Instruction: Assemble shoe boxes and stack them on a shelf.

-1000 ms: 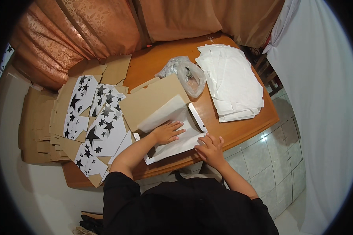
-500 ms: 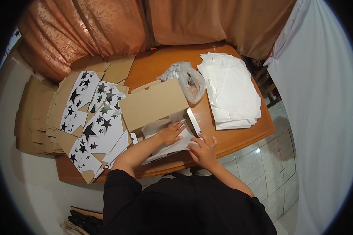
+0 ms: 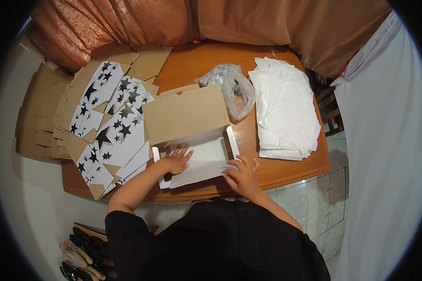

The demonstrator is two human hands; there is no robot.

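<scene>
In front of me an open cardboard box [image 3: 187,114] stands at the table's near edge, its brown lid tipped up and away from me. White tissue paper [image 3: 204,159] lines the inside and reaches over the near side. My left hand [image 3: 177,159] lies inside at the left end, fingers spread flat on the paper. At the near right corner, my right hand [image 3: 242,175] has its fingers apart and bent, with fingertips touching the box edge and the paper. Its thumb is near the paper's edge.
Flat cardboard pieces printed with black stars [image 3: 122,129] pile up at the left. A clear plastic bag [image 3: 239,96] lies behind the box. White paper sheets [image 3: 286,110] are stacked on the right of the wooden table [image 3: 183,61]. Shoes [image 3: 82,253] sit on the floor lower left.
My left hand has slid left across the paper to the box's left end. The paper now lies flatter inside the box. My right hand stays at the right corner. The view has shifted slightly.
</scene>
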